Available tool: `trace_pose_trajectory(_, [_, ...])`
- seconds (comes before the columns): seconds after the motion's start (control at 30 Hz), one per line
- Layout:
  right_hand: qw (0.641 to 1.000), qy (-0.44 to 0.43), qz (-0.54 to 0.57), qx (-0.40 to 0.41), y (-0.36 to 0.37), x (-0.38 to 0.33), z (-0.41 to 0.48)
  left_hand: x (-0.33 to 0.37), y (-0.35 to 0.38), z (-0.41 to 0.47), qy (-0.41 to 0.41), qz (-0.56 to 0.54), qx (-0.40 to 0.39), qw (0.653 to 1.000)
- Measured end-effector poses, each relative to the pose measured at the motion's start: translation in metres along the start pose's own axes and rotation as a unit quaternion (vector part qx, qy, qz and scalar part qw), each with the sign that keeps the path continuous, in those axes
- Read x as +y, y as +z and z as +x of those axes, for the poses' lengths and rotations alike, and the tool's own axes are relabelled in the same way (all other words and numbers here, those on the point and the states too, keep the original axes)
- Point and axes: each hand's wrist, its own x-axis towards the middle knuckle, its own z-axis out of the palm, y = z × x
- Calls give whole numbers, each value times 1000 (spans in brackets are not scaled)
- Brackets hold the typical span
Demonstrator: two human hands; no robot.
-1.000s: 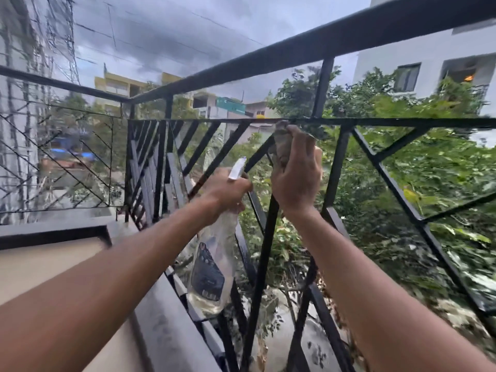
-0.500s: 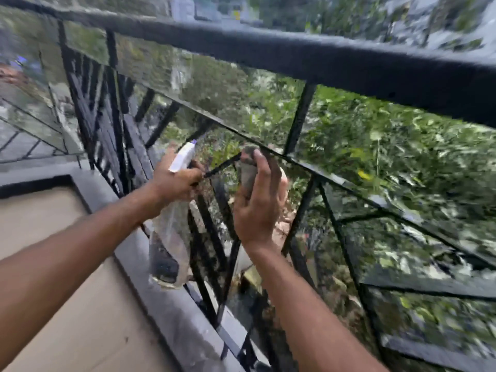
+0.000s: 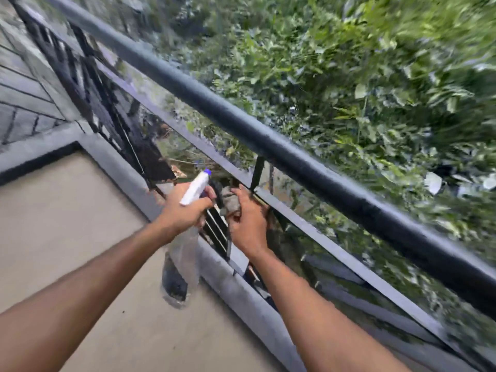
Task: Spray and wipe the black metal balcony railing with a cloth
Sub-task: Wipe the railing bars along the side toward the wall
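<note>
While the right hand (image 3: 249, 228) grips a crumpled grey cloth (image 3: 230, 202) and presses it on the inner bars of the black railing (image 3: 295, 159), at the centre of the frame under the thick top rail, the left hand (image 3: 185, 210) is closed around the neck of the spray bottle (image 3: 182, 261), just to the left. I judge that the wiping step is now in hand. The next move probably needs the cloth to slide along the bar, or the nozzle to turn toward a dry part.

Black railing (image 3: 308, 162), white sprayer (image 3: 194, 188) (blue-tipped), grey cloth (image 3: 230, 201).
</note>
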Motion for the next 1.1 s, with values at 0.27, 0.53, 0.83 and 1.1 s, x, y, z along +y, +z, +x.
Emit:
trace_pose_trajectory(0.27, [994,94,54,5,-77,-27,-81,20,19,-45,3,31,-112,993])
trace_pose_trajectory(0.53, [989,126,15,73,-153,-24,-112,22,43,-47,-15,52,-126,991])
trace_pose_trajectory(0.83, [981,157,22,117,-150,-10,-112,25,56,-39,-63,64,-109,990])
trace_pose_trajectory(1.1, [961,216,-3,173,-140,-33,-107,26,56,-17,-84,54,-189,977])
